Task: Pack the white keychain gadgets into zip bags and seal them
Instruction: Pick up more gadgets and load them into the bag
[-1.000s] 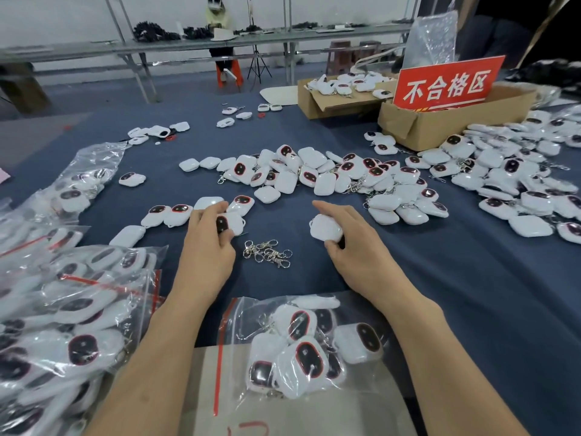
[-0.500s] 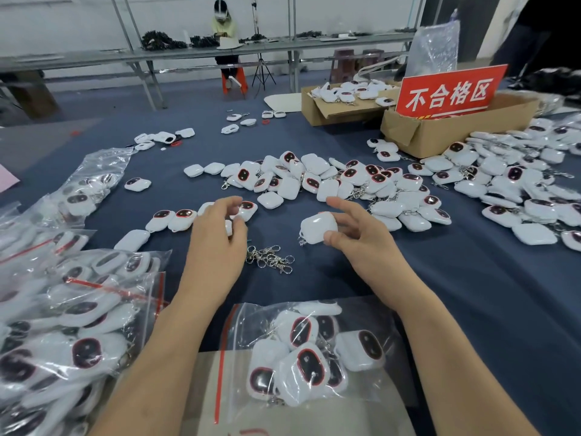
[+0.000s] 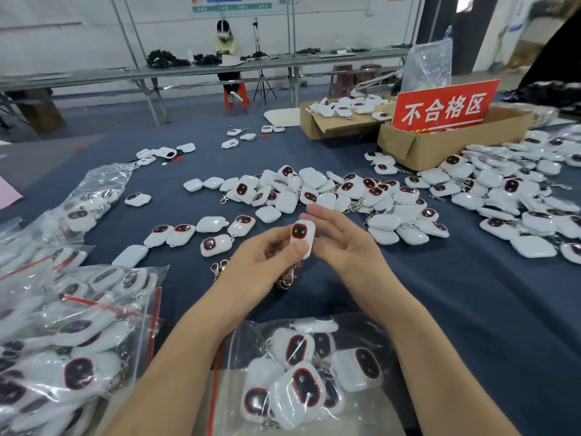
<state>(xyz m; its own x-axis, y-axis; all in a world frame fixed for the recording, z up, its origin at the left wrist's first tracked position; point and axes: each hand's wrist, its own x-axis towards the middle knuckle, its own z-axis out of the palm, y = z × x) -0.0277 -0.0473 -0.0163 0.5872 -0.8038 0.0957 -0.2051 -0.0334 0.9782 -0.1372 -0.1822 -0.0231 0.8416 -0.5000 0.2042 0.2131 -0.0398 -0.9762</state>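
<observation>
left grip [image 3: 257, 269]: thumb and fingers pinch one white rounded plastic keychain gadget with a dark oval red-rimmed face [image 3: 302, 237]. It is upright and its face is toward the camera.
right grip [image 3: 345, 247]: fingers straight and loosely spread, palm turned to the held gadget. It sits just beside the gadget's right edge and holds nothing. Can't tell if it touches.
held gadget: off the dark blue cloth-covered desk [image 3: 471, 309], between the two grips, above the near bag's far side.
clasps: small heap of loose silver metal keyring clasps [image 3: 220, 269] lies on the desk, partly hidden under the left grip.
near bag: clear plastic zip bag with a red seal strip [image 3: 242, 341] lies flat at the near edge between the forearms. Several of the same gadgets are inside. Can't tell if it is sealed.
bag stack: pile of clear filled zip bags [image 3: 94, 325] on the left side of the desk, each stuffed with gadgets.
short row: a few loose gadgets [image 3: 182, 232] lie just left of the left grip, mostly face up.
centre pile: big loose heap of gadgets [image 3: 314, 190] beyond the grips, some face up, some face down.
right pile: second loose heap [image 3: 518, 199] at far right.
boxes: open brown cardboard box [image 3: 440, 149] carries a red sign with white characters [image 3: 446, 107]. A flatter cardboard box [image 3: 327, 127] behind it holds more gadgets.
background: a person [image 3: 224, 42] sits at a long grey bench [image 3: 94, 73].
</observation>
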